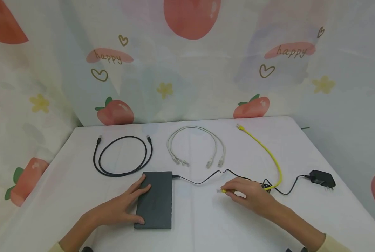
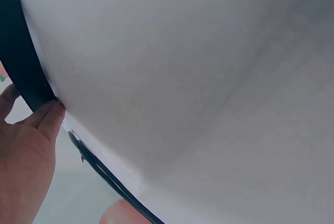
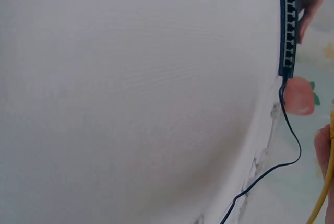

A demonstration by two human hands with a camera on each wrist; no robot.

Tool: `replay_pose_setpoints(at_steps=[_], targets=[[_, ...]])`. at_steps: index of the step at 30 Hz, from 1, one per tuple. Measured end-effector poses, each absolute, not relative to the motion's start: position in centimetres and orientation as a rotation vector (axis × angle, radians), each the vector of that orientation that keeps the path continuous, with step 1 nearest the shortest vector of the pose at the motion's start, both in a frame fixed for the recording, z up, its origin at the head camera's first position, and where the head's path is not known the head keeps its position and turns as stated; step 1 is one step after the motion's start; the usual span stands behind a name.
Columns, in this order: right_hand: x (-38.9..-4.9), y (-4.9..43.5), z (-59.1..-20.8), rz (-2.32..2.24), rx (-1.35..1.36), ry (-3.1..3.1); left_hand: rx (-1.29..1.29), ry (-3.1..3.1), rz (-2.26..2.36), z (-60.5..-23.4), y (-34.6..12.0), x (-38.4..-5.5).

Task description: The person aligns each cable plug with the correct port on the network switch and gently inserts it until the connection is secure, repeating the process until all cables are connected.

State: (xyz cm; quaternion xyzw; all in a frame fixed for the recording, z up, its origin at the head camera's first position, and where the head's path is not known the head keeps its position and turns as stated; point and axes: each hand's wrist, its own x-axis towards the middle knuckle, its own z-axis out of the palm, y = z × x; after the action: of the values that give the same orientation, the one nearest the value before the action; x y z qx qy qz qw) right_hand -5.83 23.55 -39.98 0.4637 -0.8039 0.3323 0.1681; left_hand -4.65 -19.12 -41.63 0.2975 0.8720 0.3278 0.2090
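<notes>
A flat dark grey network switch (image 1: 157,203) lies on the table, left of the middle. Its row of ports (image 3: 290,31) faces right, as the right wrist view shows. My left hand (image 1: 119,206) rests on the switch's left side with its fingers spread, fingertips on the top and edge; the left wrist view shows fingers (image 2: 49,119) against its side. To the right of the switch, my right hand (image 1: 253,194) pinches a yellow network cable (image 1: 277,166) just behind one clear plug (image 1: 219,190), which points left. The cable's other plug (image 1: 239,126) lies at the back.
A thin black power cord (image 1: 203,182) runs from the switch's far right corner, behind my right hand, to a power adapter (image 1: 322,179). A coiled black cable (image 1: 122,174) lies back left, and pale grey network cables (image 1: 190,127) lie back middle. Patterned cloth (image 1: 187,80) hangs behind the table.
</notes>
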Motion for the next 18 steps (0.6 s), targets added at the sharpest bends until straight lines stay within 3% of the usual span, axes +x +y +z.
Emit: replay_pose_setpoints(at_steps=[18], targets=[[-4.5, 20.9, -40.5, 1.160, 1.256, -2.469, 0.877, 2.370, 0.874, -41.5, -19.5, -5.0]])
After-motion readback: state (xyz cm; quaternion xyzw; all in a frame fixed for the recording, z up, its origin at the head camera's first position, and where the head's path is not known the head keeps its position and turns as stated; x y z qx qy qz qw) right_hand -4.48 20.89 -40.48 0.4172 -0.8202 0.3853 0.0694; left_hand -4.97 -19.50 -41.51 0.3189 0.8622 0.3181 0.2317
